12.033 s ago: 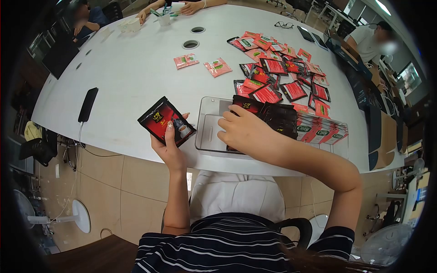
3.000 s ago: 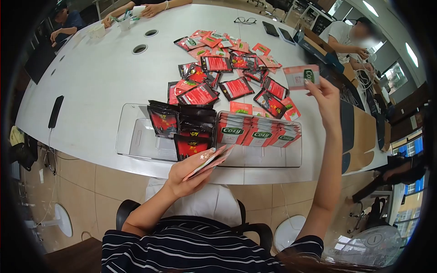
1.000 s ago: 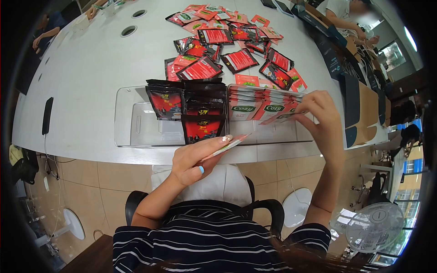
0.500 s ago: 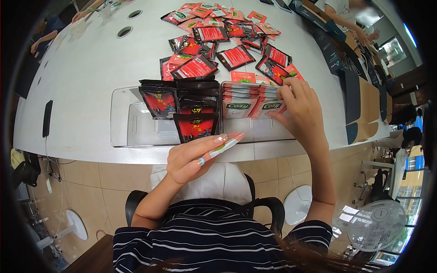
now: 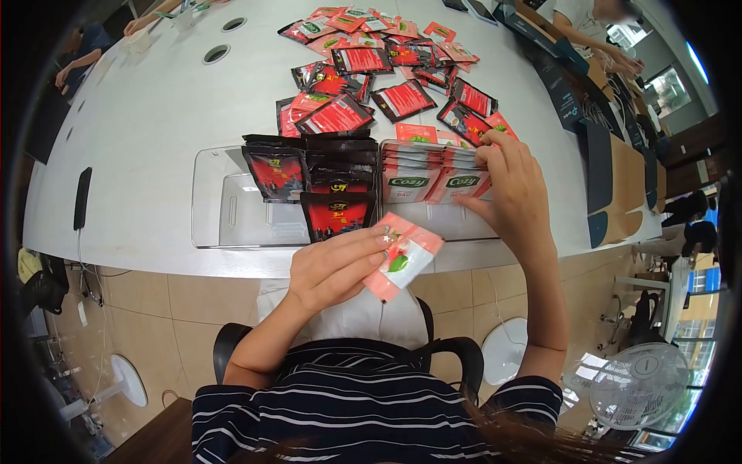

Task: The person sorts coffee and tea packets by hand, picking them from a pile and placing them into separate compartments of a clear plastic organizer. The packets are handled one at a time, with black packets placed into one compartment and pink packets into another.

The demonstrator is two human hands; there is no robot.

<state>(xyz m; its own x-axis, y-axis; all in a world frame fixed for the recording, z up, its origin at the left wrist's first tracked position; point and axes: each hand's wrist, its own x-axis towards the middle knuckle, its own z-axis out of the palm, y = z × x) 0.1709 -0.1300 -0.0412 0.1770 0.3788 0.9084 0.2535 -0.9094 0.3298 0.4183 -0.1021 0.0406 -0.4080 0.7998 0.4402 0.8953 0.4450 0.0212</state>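
My left hand [image 5: 334,267] holds a few pink sachets [image 5: 403,261] with a green leaf mark, just in front of the table edge. My right hand [image 5: 512,185] rests on the row of pink Cozy sachets [image 5: 429,175] standing in the right part of a clear tray [image 5: 228,209], fingers pressing into the row's right end. Black and red G7 sachets [image 5: 325,178] stand in the tray's middle. The tray's left part holds nothing.
A pile of loose red, black and pink sachets [image 5: 386,69] lies on the white table [image 5: 154,124] beyond the tray. A black phone [image 5: 81,198] lies at the left edge. Other people sit at the far side and right. A fan [image 5: 640,380] stands on the floor.
My right hand has put a pink sachet into the Cozy row and stays on it. My left hand has turned its sachets from edge-on to face up.
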